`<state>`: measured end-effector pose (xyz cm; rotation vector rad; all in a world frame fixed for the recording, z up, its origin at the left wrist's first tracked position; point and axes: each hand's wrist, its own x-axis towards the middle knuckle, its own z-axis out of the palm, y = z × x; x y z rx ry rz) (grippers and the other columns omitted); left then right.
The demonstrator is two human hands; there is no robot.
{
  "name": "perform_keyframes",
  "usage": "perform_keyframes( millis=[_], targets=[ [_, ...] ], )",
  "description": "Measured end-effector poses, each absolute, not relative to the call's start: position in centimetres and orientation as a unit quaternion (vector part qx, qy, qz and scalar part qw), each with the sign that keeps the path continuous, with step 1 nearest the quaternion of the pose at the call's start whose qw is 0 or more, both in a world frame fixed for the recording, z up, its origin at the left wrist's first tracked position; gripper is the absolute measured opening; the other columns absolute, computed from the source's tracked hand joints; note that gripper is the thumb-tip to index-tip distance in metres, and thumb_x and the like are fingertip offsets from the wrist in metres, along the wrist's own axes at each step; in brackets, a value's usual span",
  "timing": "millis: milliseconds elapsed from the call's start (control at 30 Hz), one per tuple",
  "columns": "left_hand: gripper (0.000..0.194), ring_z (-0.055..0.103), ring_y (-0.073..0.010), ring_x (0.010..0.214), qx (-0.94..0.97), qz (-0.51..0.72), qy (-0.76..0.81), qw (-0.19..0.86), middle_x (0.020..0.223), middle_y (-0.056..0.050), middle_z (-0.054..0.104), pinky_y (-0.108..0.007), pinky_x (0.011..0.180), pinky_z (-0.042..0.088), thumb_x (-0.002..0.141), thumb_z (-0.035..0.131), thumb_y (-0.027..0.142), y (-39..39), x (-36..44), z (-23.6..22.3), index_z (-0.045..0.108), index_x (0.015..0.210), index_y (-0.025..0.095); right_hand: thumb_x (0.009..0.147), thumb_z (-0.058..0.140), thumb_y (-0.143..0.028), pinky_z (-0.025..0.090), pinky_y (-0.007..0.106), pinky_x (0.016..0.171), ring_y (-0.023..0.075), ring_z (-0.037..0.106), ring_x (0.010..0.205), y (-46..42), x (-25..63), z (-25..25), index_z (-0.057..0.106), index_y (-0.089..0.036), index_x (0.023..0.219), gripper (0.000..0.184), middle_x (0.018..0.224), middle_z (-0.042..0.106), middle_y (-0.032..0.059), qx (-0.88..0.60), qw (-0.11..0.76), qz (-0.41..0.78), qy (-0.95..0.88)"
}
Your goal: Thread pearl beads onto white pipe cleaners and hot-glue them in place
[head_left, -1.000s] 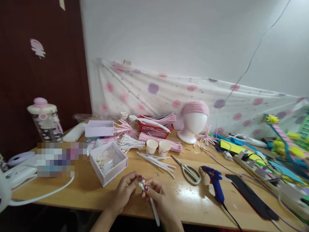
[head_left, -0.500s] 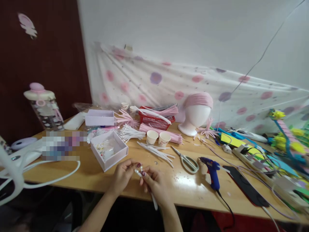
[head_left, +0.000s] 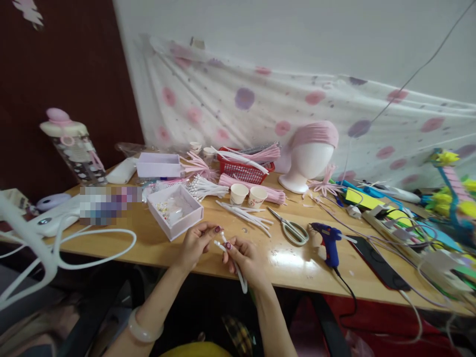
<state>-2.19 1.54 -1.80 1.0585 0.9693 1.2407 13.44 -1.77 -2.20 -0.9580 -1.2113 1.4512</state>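
Note:
My right hand (head_left: 246, 257) is closed around soft white stems (head_left: 242, 280), which look like pipe cleaners bent double; their lower part hangs below the palm. Two short ends rise past my right thumb, and a pearl bead (head_left: 222, 233) shows at the tip of one. My left hand (head_left: 194, 246) has thumb and forefinger pinched at that beaded tip. Both hands hover over the table's front edge. Just beyond the left one stands a lilac box (head_left: 186, 225) with small beads and a clear bag inside. More white stems (head_left: 247, 215) lie past my right hand.
Two paper cups (head_left: 257, 197), scissors (head_left: 293, 232) and a blue glue gun (head_left: 329, 243) lie on the table (head_left: 290, 270). Behind are a red basket (head_left: 243, 173) and a white foam head (head_left: 310, 163). A phone (head_left: 379, 263), cables and a power strip (head_left: 386, 225) occupy the right; a bottle (head_left: 76, 148) stands left.
The camera view has tilted down, so everything sits higher in the picture. My hands have drawn slightly apart, and the two white ends between them now show separately.

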Motion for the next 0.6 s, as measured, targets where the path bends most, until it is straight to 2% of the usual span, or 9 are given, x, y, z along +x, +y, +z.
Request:
perform_keyframes(
  millis=[133,200,300,367,500,533,600],
  targets=[
    [0.037,0.024,-0.0035,0.038,0.464,0.517,0.408,0.593,0.048,0.013,0.039,-0.019,0.038,0.017,0.080,0.078,0.050,1.69,-2.22,-2.30,0.068,0.083,0.015,0.075,0.082,-0.059,0.036,0.020,0.043,0.0090,0.054,0.040,-1.78,13.42,-2.30,0.067,-0.017,0.075,0.045,0.056,0.070,-0.0010,-0.395,0.493,0.607,-0.482],
    [0.034,0.023,-0.0031,0.038,0.467,0.508,0.407,0.598,0.051,0.012,0.042,-0.019,0.038,0.016,0.084,0.076,0.048,1.76,-2.14,-2.49,0.067,0.082,0.015,0.074,0.083,-0.060,0.043,0.021,0.048,0.0109,0.061,0.046,-1.79,13.38,-2.27,0.070,-0.017,0.078,0.045,0.061,0.074,0.0009,-0.392,0.500,0.611,-0.473],
    [0.047,0.023,-0.0022,0.038,0.468,0.495,0.402,0.612,0.050,0.010,0.045,-0.020,0.038,0.013,0.070,0.083,0.057,1.78,-2.00,-2.42,0.070,0.079,0.013,0.073,0.083,-0.060,0.048,0.023,0.054,0.0135,0.066,0.052,-1.81,13.31,-2.22,0.073,-0.017,0.083,0.046,0.066,0.077,0.0025,-0.384,0.507,0.619,-0.460],
    [0.058,0.021,-0.0026,0.039,0.465,0.491,0.397,0.620,0.048,0.011,0.039,-0.021,0.039,0.011,0.063,0.083,0.066,1.74,-1.98,-2.16,0.074,0.081,0.011,0.071,0.086,-0.058,0.049,0.024,0.054,0.0147,0.067,0.051,-1.83,13.28,-2.25,0.073,-0.018,0.083,0.044,0.065,0.077,0.0023,-0.382,0.510,0.624,-0.452],
    [0.075,0.013,-0.0043,0.042,0.457,0.490,0.384,0.636,0.052,0.013,0.023,-0.020,0.040,0.012,0.074,0.061,0.080,1.63,-2.18,-1.69,0.078,0.096,0.010,0.072,0.087,-0.056,0.051,0.024,0.056,0.0145,0.068,0.052,-1.77,13.28,-2.47,0.072,-0.019,0.084,0.042,0.065,0.077,0.0015,-0.381,0.526,0.625,-0.434],
    [0.077,0.012,-0.0046,0.042,0.460,0.485,0.381,0.639,0.052,0.013,0.024,-0.020,0.040,0.012,0.075,0.060,0.081,1.59,-2.23,-1.64,0.078,0.098,0.010,0.073,0.085,-0.057,0.052,0.024,0.057,0.0142,0.068,0.052,-1.72,13.29,-2.54,0.071,-0.019,0.085,0.042,0.066,0.077,0.0011,-0.381,0.533,0.622,-0.429],
    [0.071,0.019,-0.0052,0.042,0.474,0.475,0.376,0.639,0.051,0.011,0.031,-0.020,0.041,0.017,0.071,0.070,0.074,1.52,-2.27,-1.59,0.079,0.098,0.009,0.076,0.084,-0.056,0.052,0.023,0.057,0.0138,0.069,0.053,-1.58,13.28,-2.69,0.069,-0.020,0.088,0.041,0.067,0.077,0.0001,-0.381,0.547,0.616,-0.420]
  ],
)
